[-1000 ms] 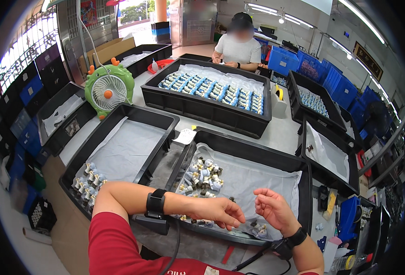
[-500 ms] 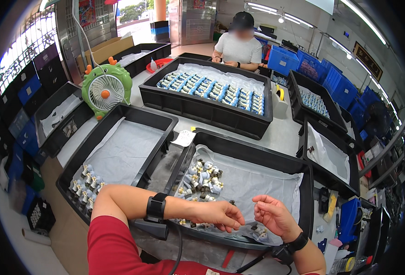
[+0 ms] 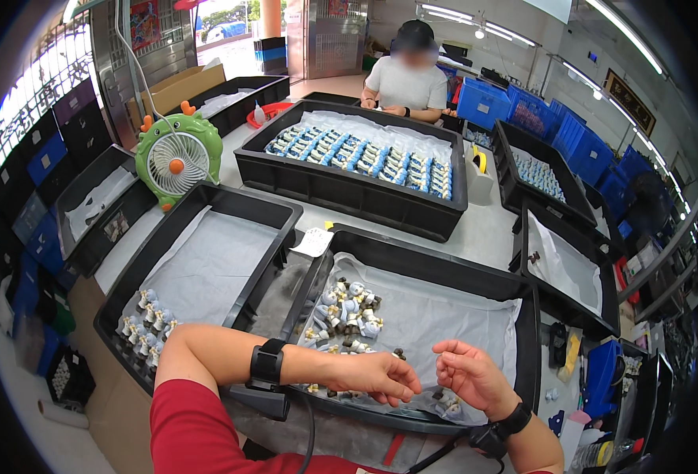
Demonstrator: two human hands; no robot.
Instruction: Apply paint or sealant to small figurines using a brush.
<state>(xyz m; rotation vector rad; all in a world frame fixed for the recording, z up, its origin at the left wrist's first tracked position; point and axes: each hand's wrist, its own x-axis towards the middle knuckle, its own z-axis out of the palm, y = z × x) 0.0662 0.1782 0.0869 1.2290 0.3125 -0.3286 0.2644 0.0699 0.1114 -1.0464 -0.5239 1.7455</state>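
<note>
My left hand (image 3: 379,377) reaches across the front of a lined black tray (image 3: 436,249), its fingers curled down and pressed together. Facing it, my right hand (image 3: 475,378) has its thumb and fingers bent into a pinch. A small gap separates the two hands; anything between their fingertips is too small to make out. Left of them in the same tray lies a loose heap of small white and pale-blue figurines (image 3: 350,308) with dark ends. A few more figurines (image 3: 446,401) rest below my right hand, near the tray's front wall.
At left, another black tray (image 3: 238,197) has upright figurines (image 3: 145,325) in its near corner. A green fan (image 3: 176,158) stands behind it. Beyond, a large tray (image 3: 349,186) contains rows of blue-and-white pieces (image 3: 364,156). A person (image 3: 408,79) sits across the table.
Both hands stay almost in place, with only slight finger movement. The whole view has shifted a little. No figurine has visibly moved.
</note>
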